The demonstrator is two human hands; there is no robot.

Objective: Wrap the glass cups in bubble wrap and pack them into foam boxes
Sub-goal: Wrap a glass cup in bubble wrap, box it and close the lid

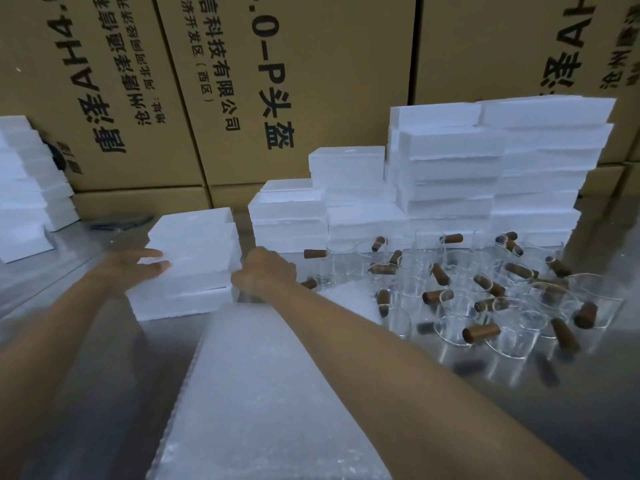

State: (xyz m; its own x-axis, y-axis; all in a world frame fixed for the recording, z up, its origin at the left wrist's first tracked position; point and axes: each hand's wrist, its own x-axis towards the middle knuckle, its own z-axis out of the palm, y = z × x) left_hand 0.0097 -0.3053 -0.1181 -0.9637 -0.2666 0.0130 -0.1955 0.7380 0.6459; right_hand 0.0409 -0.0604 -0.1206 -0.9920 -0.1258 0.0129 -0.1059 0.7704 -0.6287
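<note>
Your left hand (138, 268), fingers straight, presses the left side of the foam boxes (188, 265) at centre-left | your right hand (265, 273) grips their right edge | bubble wrap (263, 393) lower centre | glass cups (485, 292) right.

Two bare forearms enter from the bottom edge, no sleeves in view up to the frame border. Left hand (136, 268) and right hand (265, 273) are ungloved; no rings, watch or wristband visible. Fingers (152, 253) are motion-blurred, nails not discernible.
</note>
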